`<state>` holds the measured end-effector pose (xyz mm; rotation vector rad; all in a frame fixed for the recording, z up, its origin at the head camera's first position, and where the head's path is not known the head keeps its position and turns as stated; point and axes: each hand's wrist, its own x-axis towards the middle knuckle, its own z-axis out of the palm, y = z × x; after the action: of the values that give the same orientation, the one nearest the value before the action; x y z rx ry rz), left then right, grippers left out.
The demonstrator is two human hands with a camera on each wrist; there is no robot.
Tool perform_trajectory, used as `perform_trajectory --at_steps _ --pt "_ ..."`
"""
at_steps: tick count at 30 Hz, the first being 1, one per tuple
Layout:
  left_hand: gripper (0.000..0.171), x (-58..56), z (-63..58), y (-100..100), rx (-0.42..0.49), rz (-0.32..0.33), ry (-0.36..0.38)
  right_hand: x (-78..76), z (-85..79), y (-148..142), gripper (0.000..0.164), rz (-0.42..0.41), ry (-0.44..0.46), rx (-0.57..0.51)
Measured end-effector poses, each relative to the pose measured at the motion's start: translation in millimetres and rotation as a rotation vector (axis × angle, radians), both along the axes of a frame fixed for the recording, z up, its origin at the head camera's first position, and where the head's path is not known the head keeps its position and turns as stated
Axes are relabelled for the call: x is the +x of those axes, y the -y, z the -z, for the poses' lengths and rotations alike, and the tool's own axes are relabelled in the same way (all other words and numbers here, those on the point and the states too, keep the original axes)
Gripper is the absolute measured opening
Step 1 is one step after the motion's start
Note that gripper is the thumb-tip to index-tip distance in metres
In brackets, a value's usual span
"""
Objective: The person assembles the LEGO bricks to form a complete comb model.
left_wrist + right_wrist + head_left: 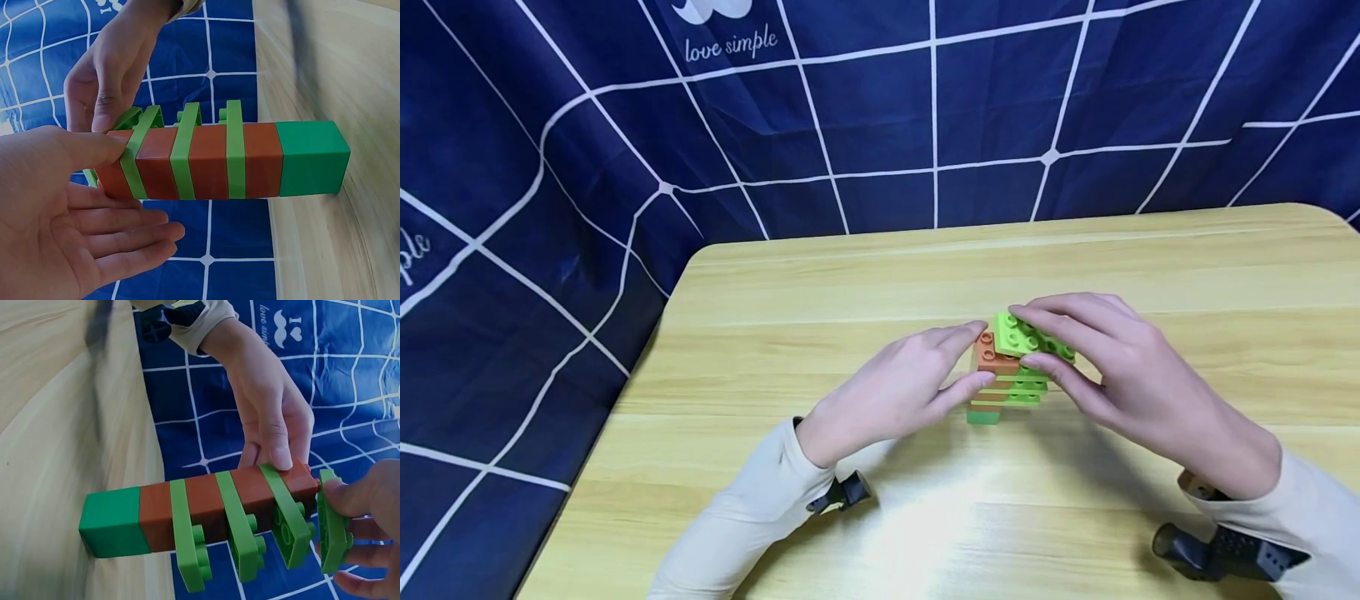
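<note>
A tower of toy building bricks (209, 165) stands upright on the table, brown bricks alternating with thin lime-green plates that stick out to one side. Its bottom is a darker green brick (112, 522). My left hand (902, 379) holds the tower near its top, thumb on the upper brown brick (996, 362); its other fingers spread in the left wrist view. Between thumb and fingers, my right hand (1138, 367) pinches another lime-green plate (332, 528). That plate tilts over the top brown brick, one end at its studs; whether it is pressed on I cannot tell.
The light wooden table (790, 317) lies beneath both hands. Behind and to the left hangs a dark blue cloth (880, 117) with white lines. Black wrist cameras (1225, 554) sit under both cuffs, close to the tabletop.
</note>
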<state>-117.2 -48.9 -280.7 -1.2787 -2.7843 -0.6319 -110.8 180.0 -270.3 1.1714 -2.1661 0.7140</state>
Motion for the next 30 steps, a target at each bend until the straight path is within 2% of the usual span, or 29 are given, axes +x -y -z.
perform_trajectory --at_steps 9,17,24,30 --pt "0.052 -0.3 0.3 -0.1 0.004 -0.002 0.012 0.4 1.6 2.6 0.053 -0.014 0.029 0.002" --pt "0.045 0.3 1.1 -0.3 0.014 0.011 0.005 0.0 5.2 7.8 0.052 -0.053 0.004 -0.052" --pt "0.053 0.4 -1.9 4.1 0.023 -0.014 0.020 -0.2 3.4 8.5 0.051 -0.063 0.002 -0.030" --pt "0.052 0.5 -7.5 8.2 0.035 -0.034 0.005 -1.0 3.3 7.2 0.049 -0.052 -0.007 0.004"
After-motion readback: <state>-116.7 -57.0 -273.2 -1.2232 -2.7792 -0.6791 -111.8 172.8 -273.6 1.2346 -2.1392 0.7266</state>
